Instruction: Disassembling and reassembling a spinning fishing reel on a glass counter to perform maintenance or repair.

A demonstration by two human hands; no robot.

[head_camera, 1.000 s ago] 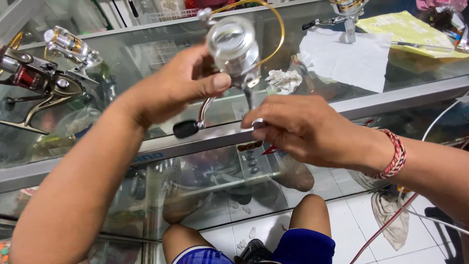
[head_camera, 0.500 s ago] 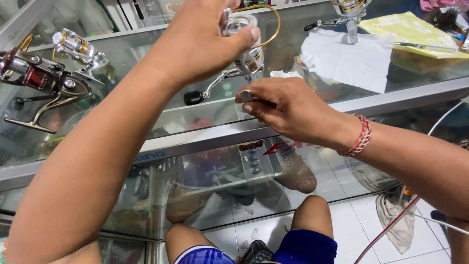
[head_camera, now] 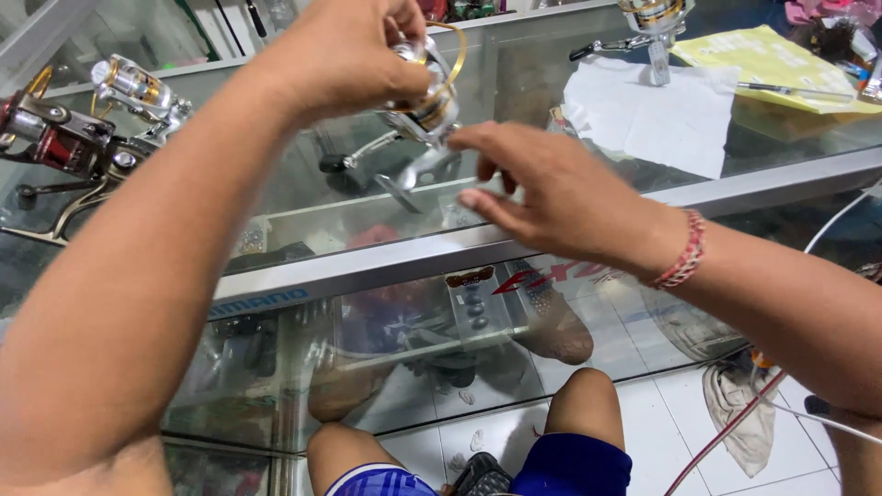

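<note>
Spinning reel [head_camera: 424,110], silver with a gold rim, sits up in my left hand [head_camera: 344,50], fingers clamped around its body, lifted clear above the glass worktop [head_camera: 753,161]. Its black-knobbed crank handle [head_camera: 354,156] pokes out to the left, below my wrist. My right hand [head_camera: 542,188] is just beside the reel's foot, fingers loosely apart and gripping nothing; whether a fingertip touches the reel I cannot tell.

The worktop's metal front edge [head_camera: 386,266] runs across under both forearms, and the glass between that edge and the reel is bare. To the left, two more reels [head_camera: 87,129] crowd the worktop. To the right lie a white sheet of paper [head_camera: 657,115] and a yellow paper [head_camera: 767,64] with a pen on it, and another reel [head_camera: 652,18] stands at the far edge.

Under the glass, the display case [head_camera: 459,312] holds small packaged items, blurred by reflections. My knees [head_camera: 588,404] show below it, above the white tiled floor.
</note>
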